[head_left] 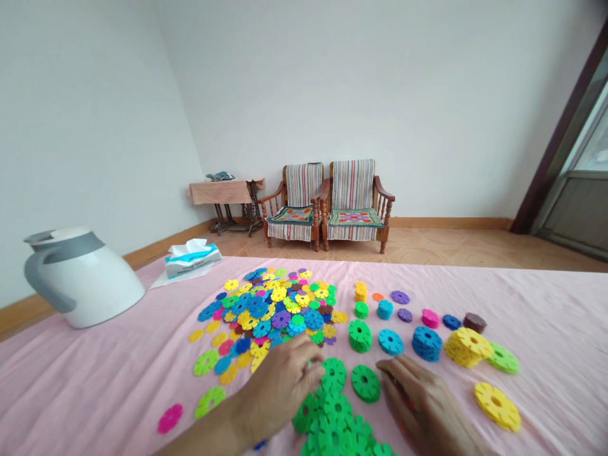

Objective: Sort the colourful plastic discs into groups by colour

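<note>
Many flat plastic snowflake discs lie on a pink tablecloth (95,380). A mixed-colour pile (270,307) spreads across the middle. Close to me sits a cluster of large green discs (335,421). My left hand (280,383) rests on the cluster's left edge, its fingertips touching a green disc (334,372). My right hand (420,399) lies palm down just right of a single green disc (365,383), fingers loosely together, holding nothing I can see. Sorted stacks stand beyond: green (360,335), blue (426,342), yellow (468,346).
A white kettle (80,275) with a grey handle stands at the left. A tissue pack (192,259) lies at the table's far left edge. Loose discs are scattered to the right, including a yellow disc (496,405). Two wooden armchairs (327,202) and a small table (225,190) stand by the far wall.
</note>
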